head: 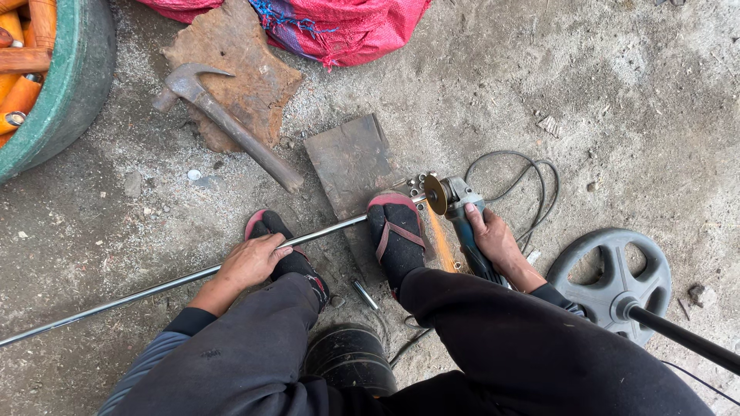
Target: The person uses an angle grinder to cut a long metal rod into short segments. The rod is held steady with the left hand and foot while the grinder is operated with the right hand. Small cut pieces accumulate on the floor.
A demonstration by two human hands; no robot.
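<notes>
Head view, looking straight down at a person crouched on a gritty concrete floor (632,100). A long steel rod (154,289) runs from the lower left edge up to the right, where its end rests on a flat metal block (351,158). The left hand (250,260) is clamped down around the rod mid-length, fingers wrapped over it, beside the left foot (281,243) in a dark sock and red sandal. The right foot (395,231) presses on the rod just short of its end. The right hand (493,240) grips the body of a blue angle grinder (459,208), fist closed around the housing, disc at the rod tip, a streak of orange sparks (443,246) falling toward the leg.

Judgement: the rod looks stiff, smooth and fairly light for its length, likely to roll or whip if unpinned, so mid-length hold plus foot near the cut seems the sensible purchase. The cut end will probably be hot and sharp.

Around: a claw hammer (223,123) lies on a rusty plate (231,69), a pink woven sack (339,23) sits at top, a green tub (73,85) of orange-handled tools at upper left, a grey wheel-shaped disc (613,266) on a dark shaft at right, and the grinder cord (524,173) loops behind. A short cut-off piece (364,294) lies between the feet.
</notes>
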